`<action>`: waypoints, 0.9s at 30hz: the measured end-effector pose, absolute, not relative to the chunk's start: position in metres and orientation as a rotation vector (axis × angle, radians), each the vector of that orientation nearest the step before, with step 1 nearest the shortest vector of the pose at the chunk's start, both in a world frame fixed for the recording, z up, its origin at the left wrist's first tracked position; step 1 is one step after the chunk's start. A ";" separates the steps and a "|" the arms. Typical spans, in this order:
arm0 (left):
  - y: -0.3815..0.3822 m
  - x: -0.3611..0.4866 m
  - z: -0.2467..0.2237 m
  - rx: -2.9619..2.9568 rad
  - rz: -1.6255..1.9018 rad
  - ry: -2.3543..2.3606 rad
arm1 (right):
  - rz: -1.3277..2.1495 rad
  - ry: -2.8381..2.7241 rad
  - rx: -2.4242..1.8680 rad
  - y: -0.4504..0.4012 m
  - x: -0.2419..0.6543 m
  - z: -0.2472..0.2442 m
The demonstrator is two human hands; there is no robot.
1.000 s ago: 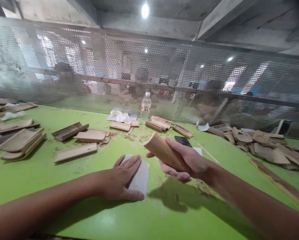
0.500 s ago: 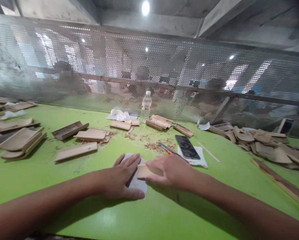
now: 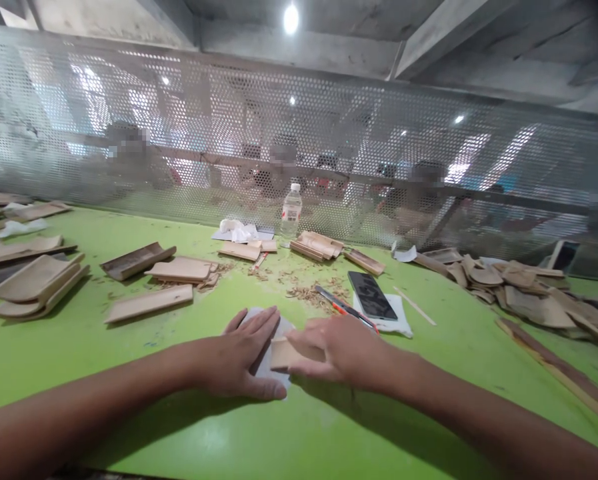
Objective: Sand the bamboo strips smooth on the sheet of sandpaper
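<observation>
My left hand point(image 3: 243, 353) lies flat with fingers spread on a pale grey-white sheet point(image 3: 269, 365), holding it against the green table point(image 3: 219, 437). Whether the sheet is paper or sandpaper I cannot tell. My right hand point(image 3: 336, 350) grips a small curved bamboo piece point(image 3: 281, 355) between thumb and fingers. The piece's left end rests over the sheet, beside my left hand's fingers, and its right part is hidden in my grip. Just beyond my right hand lies a utility knife point(image 3: 346, 308) with an orange and black handle.
A phone point(image 3: 373, 295) lies on a white tissue point(image 3: 403, 313), near a thin stick point(image 3: 415, 307). Shavings point(image 3: 309, 293) are scattered ahead. Bamboo pieces point(image 3: 151, 303) lie to the left, more point(image 3: 523, 287) to the right. A water bottle point(image 3: 291, 210) stands before the perforated screen point(image 3: 203, 133).
My right hand has shifted the bamboo piece slightly towards me over the sheet. My left hand stays pressed down in the same place.
</observation>
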State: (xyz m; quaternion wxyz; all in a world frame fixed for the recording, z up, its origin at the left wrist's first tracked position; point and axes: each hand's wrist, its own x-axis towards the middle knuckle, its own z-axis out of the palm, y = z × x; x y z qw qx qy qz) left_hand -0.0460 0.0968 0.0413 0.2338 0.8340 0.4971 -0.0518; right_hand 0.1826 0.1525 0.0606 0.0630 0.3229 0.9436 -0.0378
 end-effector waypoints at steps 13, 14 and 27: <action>0.097 -0.046 0.043 2.277 -0.170 1.378 | -0.191 2.857 1.085 0.151 0.183 0.061; 0.097 -0.046 0.043 2.286 -0.161 1.362 | -0.256 2.879 1.005 0.151 0.184 0.061; 0.098 -0.047 0.040 2.300 -0.141 1.364 | -0.403 2.831 1.113 0.153 0.184 0.065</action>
